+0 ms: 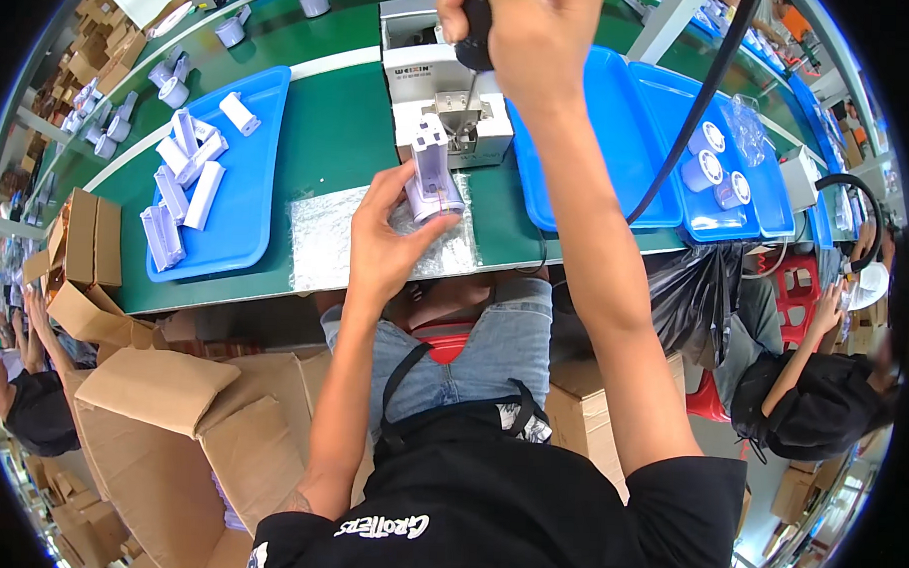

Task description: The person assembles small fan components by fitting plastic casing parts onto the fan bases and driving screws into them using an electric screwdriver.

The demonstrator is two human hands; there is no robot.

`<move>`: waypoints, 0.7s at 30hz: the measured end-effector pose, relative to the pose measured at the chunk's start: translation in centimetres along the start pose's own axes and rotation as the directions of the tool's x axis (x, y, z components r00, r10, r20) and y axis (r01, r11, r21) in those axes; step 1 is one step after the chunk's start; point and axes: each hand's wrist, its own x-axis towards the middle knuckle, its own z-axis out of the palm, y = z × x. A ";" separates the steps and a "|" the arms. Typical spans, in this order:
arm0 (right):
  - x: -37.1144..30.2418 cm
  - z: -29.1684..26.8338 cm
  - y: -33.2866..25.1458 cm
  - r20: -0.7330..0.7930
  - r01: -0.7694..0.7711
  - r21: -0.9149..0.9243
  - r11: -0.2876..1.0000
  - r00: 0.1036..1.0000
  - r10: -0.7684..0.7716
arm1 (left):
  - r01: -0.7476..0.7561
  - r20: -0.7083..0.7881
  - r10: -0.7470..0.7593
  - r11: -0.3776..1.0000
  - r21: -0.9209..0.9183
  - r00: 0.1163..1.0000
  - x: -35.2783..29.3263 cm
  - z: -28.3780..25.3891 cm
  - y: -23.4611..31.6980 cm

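My left hand (388, 232) grips a pale lavender plastic housing (433, 173), thumb on one side and fingers on the other. The housing has a round base and an upright hollow part, and is held over bubble wrap (326, 241) at the bench's near edge. My right hand (543, 47) is raised, closed around the black handle of a screwdriver (475, 29). Its thin metal shaft points down towards the metal front of a white boxy machine (413, 82), just beyond the housing. Whether the tip touches that metal part, I cannot tell.
A blue tray (262, 217) at left holds several long white plastic parts (205, 195). Right of the machine lie a blue tray (600, 119) and another blue tray (712, 233) with round parts (704, 171). A black cable (685, 137) hangs at right. Open cardboard box (148, 464) below left.
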 end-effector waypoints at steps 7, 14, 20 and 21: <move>-3.2 0.6 -4.3 -0.141 -0.006 0.043 0.999 0.990 0.012 | -0.050 -0.041 0.052 0.997 0.057 0.998 0.4 0.8 0.3; -4.4 3.0 -3.1 -0.187 -0.131 -0.013 0.991 0.974 0.127 | 0.023 -0.012 -0.023 0.996 0.086 1.000 0.1 0.4 0.3; -4.7 2.3 -2.1 -0.136 -0.114 0.006 0.993 0.984 0.114 | -0.008 -0.053 0.010 0.999 0.034 0.999 0.2 0.6 0.0; -4.8 2.3 -2.0 -0.137 -0.117 0.006 0.993 0.984 0.116 | -0.003 -0.054 0.005 0.999 0.041 0.999 0.1 0.7 0.1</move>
